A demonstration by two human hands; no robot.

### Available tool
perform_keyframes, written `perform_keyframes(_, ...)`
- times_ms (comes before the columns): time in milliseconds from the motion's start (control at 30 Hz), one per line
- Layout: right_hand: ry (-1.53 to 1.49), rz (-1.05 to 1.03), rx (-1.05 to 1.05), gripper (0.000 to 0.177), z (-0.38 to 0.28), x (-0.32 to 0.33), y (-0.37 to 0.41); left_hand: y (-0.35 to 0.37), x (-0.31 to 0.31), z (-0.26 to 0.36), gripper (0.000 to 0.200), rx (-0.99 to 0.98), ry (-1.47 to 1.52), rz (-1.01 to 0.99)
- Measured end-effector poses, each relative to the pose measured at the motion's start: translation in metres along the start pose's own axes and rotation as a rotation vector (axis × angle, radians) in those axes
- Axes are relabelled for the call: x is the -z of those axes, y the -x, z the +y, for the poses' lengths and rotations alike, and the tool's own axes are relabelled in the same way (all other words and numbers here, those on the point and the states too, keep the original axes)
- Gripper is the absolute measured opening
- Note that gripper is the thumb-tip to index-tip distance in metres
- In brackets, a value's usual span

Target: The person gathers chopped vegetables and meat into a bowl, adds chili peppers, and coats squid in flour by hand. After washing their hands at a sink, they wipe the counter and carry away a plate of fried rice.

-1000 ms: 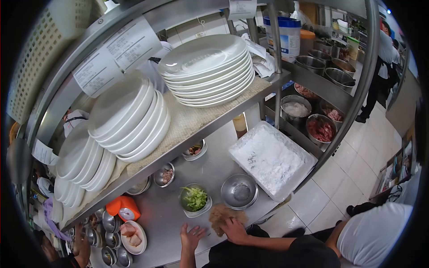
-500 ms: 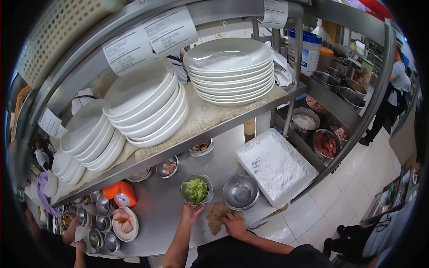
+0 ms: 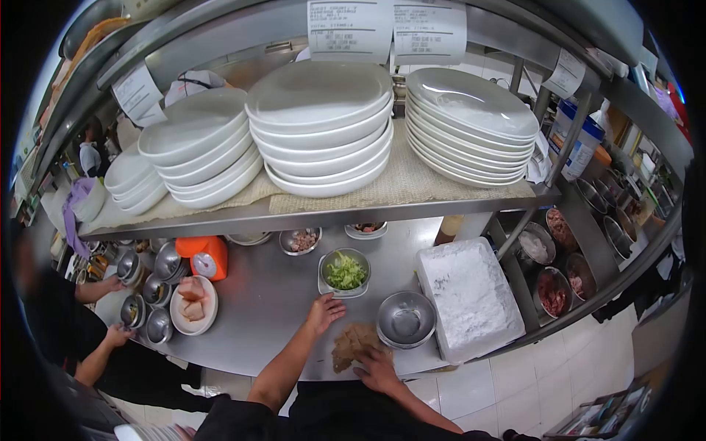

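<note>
My left hand (image 3: 325, 313) has its fingers stretched out, just below a metal bowl of chopped green leaves (image 3: 346, 271) that sits on a pale dish. A small gap shows between hand and bowl, and nothing is in the hand. Near the counter's front edge, my right hand (image 3: 378, 369) has its fingers bent over a crumpled brown cloth (image 3: 354, 344) lying on the steel. Part of the cloth is hidden under those fingers. Right of the cloth stands a metal bowl (image 3: 406, 320) with no food visible in it.
A white tub of white powder (image 3: 472, 298) stands at right. Stacked plates (image 3: 320, 125) fill the shelf above the steel counter (image 3: 257, 301). Leftward are an orange scale (image 3: 206, 257), a dish of pale pink pieces (image 3: 194, 305) and a co-worker's hands (image 3: 118, 335) beside small metal bowls.
The view has swung to the right of where it pointed, or tilted, shifting the shelf within it. My left hand has come away from the bowl of greens. My right hand stays on the cloth.
</note>
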State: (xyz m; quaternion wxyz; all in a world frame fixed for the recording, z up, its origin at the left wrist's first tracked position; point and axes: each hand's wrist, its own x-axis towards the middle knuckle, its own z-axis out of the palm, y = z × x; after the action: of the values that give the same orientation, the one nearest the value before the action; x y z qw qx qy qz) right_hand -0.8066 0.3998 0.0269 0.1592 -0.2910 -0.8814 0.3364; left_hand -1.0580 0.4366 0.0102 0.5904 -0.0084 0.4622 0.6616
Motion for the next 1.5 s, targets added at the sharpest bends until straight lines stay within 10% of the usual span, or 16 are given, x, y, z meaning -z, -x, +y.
perform_keyframes(633, -0.067, -0.46, -0.151, 0.048, -0.03, 0.045, -0.029, 0.016, 0.012, -0.031, 0.035, -0.257, -0.188, 0.05)
perform_keyframes(833, -0.48, -0.027, -0.061, 0.034, -0.033, 0.155, -0.039, 0.036, 0.004, -0.051, 0.031, -0.293, -0.54, 0.066)
perform_keyframes(1033, -0.31, 0.429, -0.226, 0.027, 0.004, 0.236, -0.054, 0.078, -0.017, -0.003, 0.017, -0.754, -1.027, 0.391)
perform_keyframes(1367, -0.368, 0.463, -0.342, 0.017, -0.009, 0.182, -0.034, 0.019, 0.022, 0.172, 0.013, -1.063, -1.271, 0.971)
perform_keyframes(1500, -0.244, 0.601, -0.468, 0.016, -0.006, 0.188, -0.013, 0.032, 0.01, 0.17, 0.022, -0.88, -1.066, 0.616)
